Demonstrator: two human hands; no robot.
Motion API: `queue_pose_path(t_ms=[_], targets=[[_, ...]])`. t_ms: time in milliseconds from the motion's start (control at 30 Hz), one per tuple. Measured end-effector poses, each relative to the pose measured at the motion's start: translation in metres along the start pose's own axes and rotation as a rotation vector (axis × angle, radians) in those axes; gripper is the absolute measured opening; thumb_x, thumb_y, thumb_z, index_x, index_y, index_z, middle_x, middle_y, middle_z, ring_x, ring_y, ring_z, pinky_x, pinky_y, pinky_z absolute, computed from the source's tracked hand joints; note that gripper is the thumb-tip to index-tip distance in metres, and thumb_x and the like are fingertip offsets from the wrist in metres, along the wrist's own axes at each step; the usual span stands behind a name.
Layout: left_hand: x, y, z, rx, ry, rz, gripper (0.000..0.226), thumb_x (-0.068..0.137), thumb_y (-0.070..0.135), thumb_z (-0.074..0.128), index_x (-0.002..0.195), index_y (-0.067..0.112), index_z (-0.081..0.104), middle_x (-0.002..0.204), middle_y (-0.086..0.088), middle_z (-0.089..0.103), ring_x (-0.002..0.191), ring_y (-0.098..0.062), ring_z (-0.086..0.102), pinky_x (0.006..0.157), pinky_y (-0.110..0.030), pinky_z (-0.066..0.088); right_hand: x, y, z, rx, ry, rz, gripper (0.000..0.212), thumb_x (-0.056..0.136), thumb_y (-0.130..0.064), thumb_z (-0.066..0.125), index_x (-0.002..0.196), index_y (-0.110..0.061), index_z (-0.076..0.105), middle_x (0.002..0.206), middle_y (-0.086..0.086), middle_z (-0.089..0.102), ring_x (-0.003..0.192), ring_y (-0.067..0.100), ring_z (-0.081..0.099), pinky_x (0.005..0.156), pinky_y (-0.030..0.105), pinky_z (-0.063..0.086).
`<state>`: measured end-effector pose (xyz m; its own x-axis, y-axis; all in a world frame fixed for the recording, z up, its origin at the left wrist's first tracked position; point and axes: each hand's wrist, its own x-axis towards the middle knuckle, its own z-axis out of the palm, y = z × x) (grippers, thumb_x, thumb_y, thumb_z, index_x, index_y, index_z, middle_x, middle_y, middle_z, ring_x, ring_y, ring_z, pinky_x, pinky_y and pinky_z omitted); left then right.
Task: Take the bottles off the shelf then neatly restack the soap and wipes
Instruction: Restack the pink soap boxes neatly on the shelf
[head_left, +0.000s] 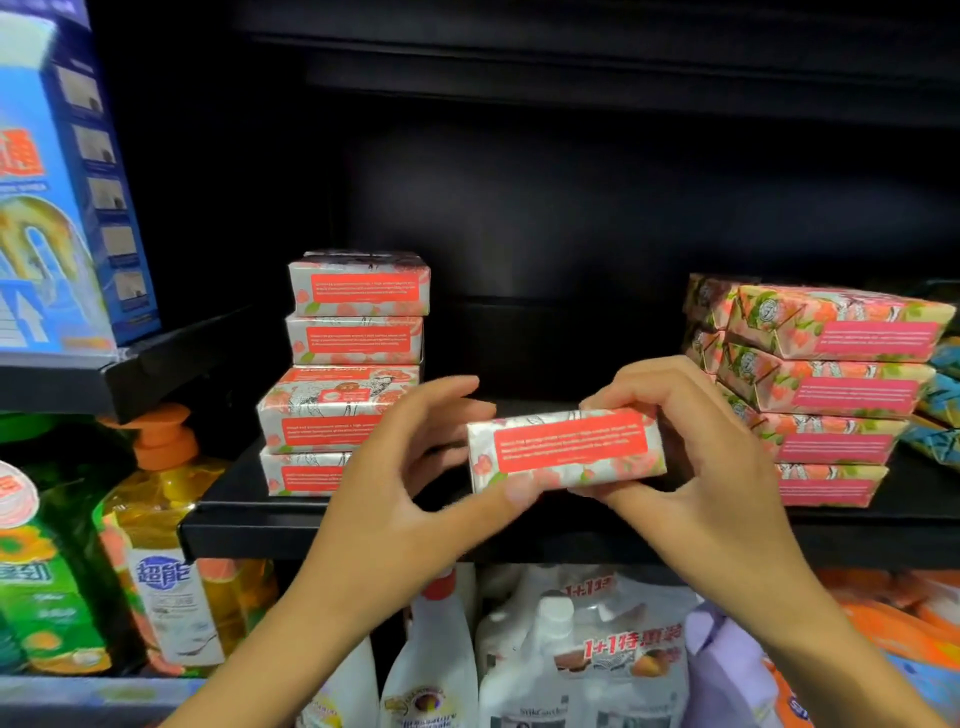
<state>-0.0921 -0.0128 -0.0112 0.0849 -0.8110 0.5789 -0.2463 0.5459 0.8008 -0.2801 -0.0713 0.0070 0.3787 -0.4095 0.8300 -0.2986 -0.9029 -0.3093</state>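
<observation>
A wrapped soap bar (569, 449) with a red label and floral paper is held in front of the black shelf (332, 530). My right hand (691, 457) grips its right end, fingers curled over the top and thumb underneath. My left hand (410, 467) touches the bar's left end, thumb under its lower corner and fingers spread behind. A stack of several matching soap bars (348, 374) stands on the shelf at left. A slanted stack of pink-labelled soap bars (826, 395) sits at right.
Blue-patterned packs (940, 410) lie at the far right of the shelf. Below hang an orange-pump dish soap bottle (166, 545), green bottles (36, 582) and white jugs (582, 660). A blue box (62, 197) stands on the upper left shelf.
</observation>
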Motion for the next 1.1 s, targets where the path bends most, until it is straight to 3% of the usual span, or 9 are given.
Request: queue_pose_path(t_ms=[167,233,300,400,533,667,800,900,1100], targets=[[0.006,0.0,0.0,-0.116,-0.056,-0.075,0.059,0.05,0.034,0.083,0.104,0.018,0.065,0.096,0.008,0.074,0.087,-0.008,0.071,0.07,-0.012,0.052,0.0,0.008,0.01,-0.068,0.041,-0.154,0.04,0.071,-0.001,0.072,0.101,-0.013,0.047,0.108,0.007,0.054,0.109,0.002,0.049,0.087,0.01,0.04],[0.005,-0.002,0.0,-0.111,-0.016,-0.04,0.058,0.051,0.023,0.088,0.104,0.018,0.064,0.097,0.008,0.073,0.089,-0.007,0.07,0.072,-0.013,0.052,0.001,0.01,0.007,-0.062,-0.069,-0.125,0.044,0.075,-0.019,0.073,0.112,-0.015,0.048,0.124,0.003,0.049,0.119,0.002,0.044,0.092,0.01,0.038],[0.005,-0.005,0.0,-0.055,0.006,0.022,0.061,0.051,0.027,0.088,0.106,0.026,0.063,0.104,0.012,0.071,0.097,-0.004,0.067,0.078,-0.013,0.051,0.001,0.011,0.0,-0.01,-0.193,-0.019,0.067,0.07,-0.046,0.072,0.128,-0.026,0.045,0.139,-0.008,0.039,0.13,0.0,0.036,0.097,0.007,0.033],[0.005,-0.01,0.001,-0.006,-0.016,0.067,0.061,0.053,0.037,0.084,0.109,0.039,0.06,0.112,0.019,0.066,0.108,0.0,0.061,0.087,-0.012,0.047,0.003,0.014,-0.008,0.07,-0.294,0.137,0.083,0.06,-0.06,0.071,0.134,-0.039,0.04,0.135,-0.028,0.037,0.126,-0.009,0.036,0.095,0.004,0.031],[0.006,-0.019,0.003,0.071,-0.035,0.038,0.072,0.057,0.047,0.081,0.122,0.046,0.049,0.122,0.024,0.06,0.115,0.005,0.055,0.093,-0.014,0.045,0.008,0.016,-0.009,0.012,-0.277,0.189,0.078,0.056,-0.056,0.079,0.124,-0.039,0.046,0.117,-0.025,0.049,0.109,-0.012,0.046,0.082,0.002,0.037],[0.0,-0.032,0.005,0.576,0.007,0.177,0.058,0.078,0.053,0.062,0.132,0.048,0.039,0.122,0.032,0.05,0.113,0.016,0.045,0.092,0.0,0.033,0.013,0.021,-0.003,-0.051,-0.222,0.301,0.066,0.058,-0.052,0.074,0.116,-0.034,0.05,0.11,-0.021,0.052,0.101,-0.01,0.049,0.076,0.001,0.037],[-0.007,-0.039,0.0,0.78,0.004,0.32,0.032,0.085,0.049,0.052,0.106,0.028,0.063,0.099,0.017,0.064,0.092,0.002,0.052,0.072,-0.005,0.042,0.023,0.034,0.01,-0.139,-0.269,0.375,0.054,0.067,-0.04,0.078,0.114,-0.027,0.056,0.108,-0.01,0.055,0.094,-0.001,0.053,0.074,0.007,0.041],[-0.008,-0.041,-0.005,0.798,0.001,0.348,0.031,0.084,0.05,0.051,0.089,0.025,0.07,0.084,0.017,0.067,0.083,0.001,0.054,0.065,-0.013,0.047,0.03,0.037,0.022,-0.156,-0.335,0.376,0.046,0.073,-0.039,0.075,0.112,-0.021,0.061,0.109,-0.004,0.06,0.094,0.002,0.055,0.078,0.014,0.043],[-0.009,-0.046,-0.01,0.767,-0.022,0.349,0.031,0.081,0.05,0.054,0.083,0.025,0.073,0.085,0.016,0.069,0.087,0.001,0.056,0.082,-0.018,0.044,0.041,0.03,0.034,-0.366,-0.386,0.278,0.043,0.08,-0.036,0.07,0.119,-0.018,0.063,0.119,-0.004,0.06,0.109,0.012,0.053,0.091,0.03,0.044]])
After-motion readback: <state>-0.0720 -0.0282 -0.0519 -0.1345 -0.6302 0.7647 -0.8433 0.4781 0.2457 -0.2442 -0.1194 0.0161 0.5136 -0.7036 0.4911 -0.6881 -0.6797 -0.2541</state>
